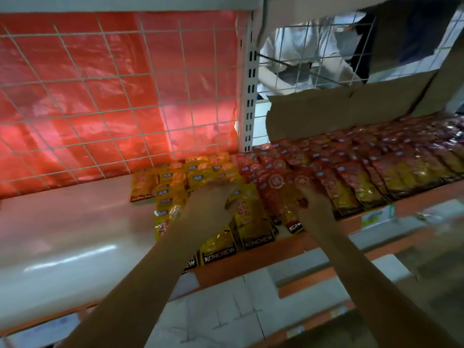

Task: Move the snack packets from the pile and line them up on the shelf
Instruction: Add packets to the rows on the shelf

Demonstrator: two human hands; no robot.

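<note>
While both hands grip packets | left hand (213,199) on yellow Konchew packets (251,217), right hand (311,199) on red packets (288,217) | front ones overhang the shelf (75,222) edge, a nudge could drop them

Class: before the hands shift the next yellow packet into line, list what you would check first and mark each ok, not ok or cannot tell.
1. Left hand on the yellow packets: ok.
2. Right hand on the red packets: ok.
3. Firm grip: cannot tell, blurred.
4. Bare shelf left of the yellow packets: ok.
5. Yellow packets lined up: not ok, front ones lie skewed.
6. Red rows at right tidy: ok.
</note>
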